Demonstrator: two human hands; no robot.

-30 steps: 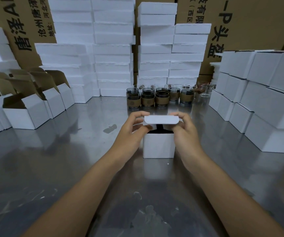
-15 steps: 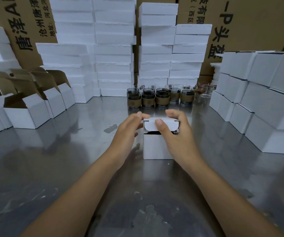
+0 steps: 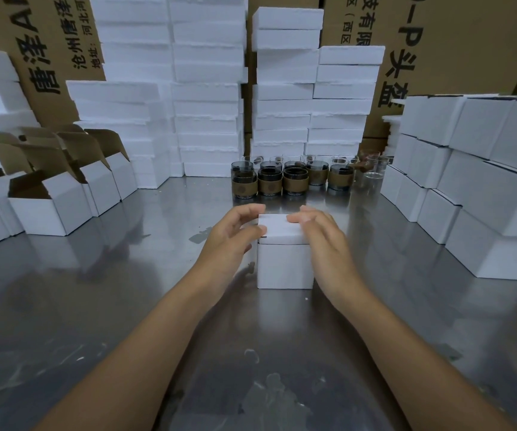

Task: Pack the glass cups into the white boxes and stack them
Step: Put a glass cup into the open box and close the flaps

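Observation:
A small white box (image 3: 284, 265) stands on the steel table (image 3: 126, 306) in front of me, its lid folded flat on top. My left hand (image 3: 233, 236) grips the box's left top edge, thumb on the lid corner. My right hand (image 3: 322, 241) lies over the right top edge, fingers pressing the lid. Its contents are hidden. Behind it stand several glass cups (image 3: 294, 180) with brown sleeves, in rows near the back of the table.
Open white boxes (image 3: 51, 206) with raised brown flaps line the left side. Closed white boxes (image 3: 484, 188) are stacked in steps on the right. White foam blocks (image 3: 207, 88) and large cardboard cartons (image 3: 437, 42) form the back wall.
The lid was raised and held between both hands; it has been folded down and now lies flat on the box under my fingers.

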